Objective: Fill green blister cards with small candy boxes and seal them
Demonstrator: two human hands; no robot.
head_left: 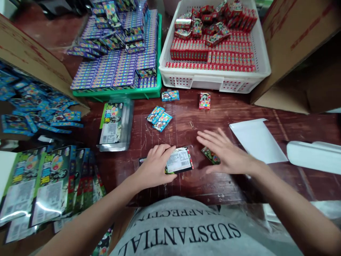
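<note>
My left hand point(156, 167) grips a transparent plastic pack point(183, 160) lying flat on the dark red table, fingers across its top. The pack carries a printed card with a white barcode label. My right hand point(226, 153) is open with its fingers spread, just right of the pack. Partly under its fingers lies a small green-and-red box point(210, 155); whether they touch is hard to tell. Several small blue boxes point(162, 121) and one small red box point(205, 101) lie farther back. A stack of transparent packs with green-and-black cards point(112, 122) sits to the left.
At the back stand a green crate point(159, 71) of purple boxes and a white crate point(213, 80) of red boxes. Cardboard cartons flank the table, the left one point(39, 53) beside many blue boxes. Finished-looking packs point(53, 177) lie left; a white sheet point(257, 140) lies right.
</note>
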